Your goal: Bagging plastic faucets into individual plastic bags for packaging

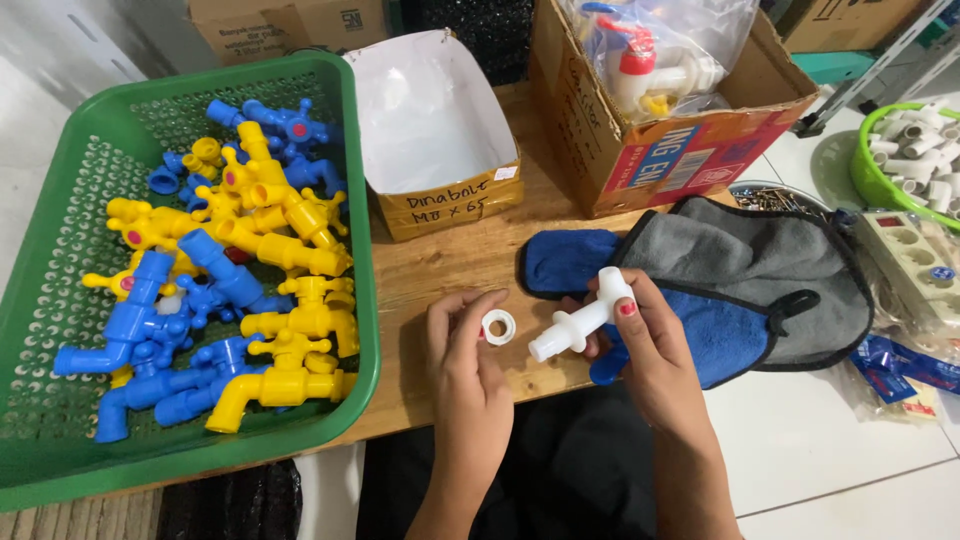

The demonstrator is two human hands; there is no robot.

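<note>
— What are you working on, and where?

— A wooden table (450,265) over a pale tiled floor (840,440). At far left sits a green basket (60,260) piled with yellow taps (290,240) and blue taps (130,330).

— And your hands?

— My left hand (465,350) is closed around a small white tape roll (498,326), pinched between thumb and fingertips just above the table edge. My right hand (640,330) is clamped on a white tap (580,318), fingers wrapped over its upper end, the spout end pointing left toward the roll. The two are near each other but not touching.

— What else is around?

— Behind my hands, an open small box (440,130) with a white lining stands beside the basket. Right of it is a bigger carton (650,150) holding a plastic bag with a red-topped tap inside. Under and behind my right hand lies a blue and grey cloth (760,270). At far right there is a green bowl (868,175) of white fittings (915,150), a white power strip (915,255) and some blue packets (895,360). Nothing lies between my hands.
</note>
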